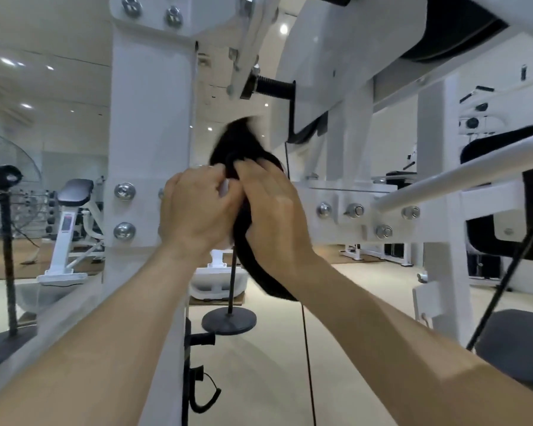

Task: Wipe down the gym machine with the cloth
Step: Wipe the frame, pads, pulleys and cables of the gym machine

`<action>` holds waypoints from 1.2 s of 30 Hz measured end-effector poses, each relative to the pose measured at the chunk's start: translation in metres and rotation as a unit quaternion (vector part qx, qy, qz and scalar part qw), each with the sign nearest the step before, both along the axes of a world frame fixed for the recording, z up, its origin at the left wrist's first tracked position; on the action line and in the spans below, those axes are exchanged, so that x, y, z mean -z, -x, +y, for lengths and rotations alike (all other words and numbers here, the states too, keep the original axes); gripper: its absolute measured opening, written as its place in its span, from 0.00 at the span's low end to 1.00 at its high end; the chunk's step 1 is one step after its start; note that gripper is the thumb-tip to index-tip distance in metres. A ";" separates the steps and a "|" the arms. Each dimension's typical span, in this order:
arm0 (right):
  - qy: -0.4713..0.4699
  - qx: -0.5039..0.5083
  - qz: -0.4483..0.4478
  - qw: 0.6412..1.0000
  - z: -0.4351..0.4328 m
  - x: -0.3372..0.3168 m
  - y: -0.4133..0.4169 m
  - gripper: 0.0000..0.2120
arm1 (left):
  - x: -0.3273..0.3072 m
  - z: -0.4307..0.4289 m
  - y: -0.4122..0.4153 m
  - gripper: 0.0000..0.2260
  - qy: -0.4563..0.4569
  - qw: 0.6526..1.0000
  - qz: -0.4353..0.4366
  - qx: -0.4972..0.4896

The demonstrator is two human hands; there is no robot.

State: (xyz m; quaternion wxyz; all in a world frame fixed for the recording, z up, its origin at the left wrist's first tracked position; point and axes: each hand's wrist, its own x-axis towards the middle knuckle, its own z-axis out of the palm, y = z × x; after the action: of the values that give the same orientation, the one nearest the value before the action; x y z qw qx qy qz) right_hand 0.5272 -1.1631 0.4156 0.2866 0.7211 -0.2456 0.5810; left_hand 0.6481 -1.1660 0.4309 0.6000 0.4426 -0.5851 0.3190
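Your left hand [194, 207] and right hand [273, 210] pinch the black cloth [243, 142] between curled fingers, its long axis near-vertical beside the gym machine [151, 118].

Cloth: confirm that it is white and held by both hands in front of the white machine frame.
Not quite. The cloth is black, not white. The head view shows it held by both the left hand and the right hand in front of the white machine frame.
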 end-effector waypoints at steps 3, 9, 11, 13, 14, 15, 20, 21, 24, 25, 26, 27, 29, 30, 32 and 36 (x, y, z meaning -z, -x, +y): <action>0.005 0.175 0.074 0.982 -0.006 0.013 0.046 0.22 | 0.000 -0.001 -0.003 0.13 -0.012 1.000 -0.003 0.005; -0.061 0.349 -0.080 0.932 -0.017 -0.008 0.094 0.18 | 0.003 0.001 0.003 0.14 -0.020 1.000 0.003 -0.005; -0.071 0.338 -0.092 0.934 -0.014 -0.002 0.083 0.19 | 0.001 0.002 0.005 0.14 -0.020 1.000 0.007 -0.004; -0.052 0.326 -0.076 0.941 -0.004 0.023 0.074 0.19 | 0.001 0.003 0.005 0.12 -0.021 1.000 0.007 -0.004; -0.048 0.313 -0.063 0.947 0.003 0.037 0.072 0.19 | 0.001 0.004 0.006 0.12 -0.022 1.000 0.008 -0.004; -0.053 0.291 -0.047 0.954 0.010 0.047 0.072 0.20 | 0.001 0.004 0.006 0.13 -0.024 1.000 0.008 -0.005; -0.024 0.172 -0.178 0.969 0.004 -0.022 0.088 0.26 | 0.004 0.005 0.004 0.13 -0.026 1.000 0.006 -0.003; -0.026 0.166 -0.216 0.962 -0.002 -0.047 0.091 0.27 | 0.003 0.004 0.005 0.13 -0.028 1.000 0.007 -0.001; -0.133 0.206 -0.208 0.947 -0.022 -0.077 0.087 0.32 | 0.003 0.004 0.006 0.14 -0.029 1.000 0.008 0.000; -0.150 0.222 -0.187 0.945 -0.026 -0.070 0.086 0.31 | 0.002 0.004 0.006 0.14 -0.026 1.000 0.008 -0.002; -0.157 0.238 -0.172 0.943 -0.028 -0.058 0.088 0.28 | 0.001 0.005 0.007 0.14 -0.025 1.000 0.009 -0.006; -0.159 0.253 -0.160 0.941 -0.026 -0.043 0.091 0.24 | 0.001 0.006 0.007 0.14 -0.025 1.000 0.010 -0.008; -0.169 0.247 -0.152 0.942 -0.022 -0.028 0.093 0.17 | 0.002 0.008 0.008 0.14 -0.023 1.000 0.014 -0.007; -0.169 0.236 -0.162 0.943 -0.024 -0.035 0.088 0.16 | 0.002 0.008 0.008 0.14 -0.022 1.000 0.015 -0.004; -0.154 0.242 -0.201 0.937 -0.031 -0.066 0.076 0.20 | 0.003 0.008 0.008 0.13 -0.021 1.000 0.014 0.002; -0.064 0.289 -0.174 0.939 -0.039 -0.077 0.063 0.26 | 0.001 0.005 0.008 0.13 -0.010 1.000 0.014 -0.001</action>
State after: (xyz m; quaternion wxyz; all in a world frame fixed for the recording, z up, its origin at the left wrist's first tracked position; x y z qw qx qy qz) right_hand 0.4640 -1.2025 0.4929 0.3485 0.5233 -0.5263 0.5725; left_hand 0.6399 -1.1613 0.4298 0.6033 0.4536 -0.5797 0.3070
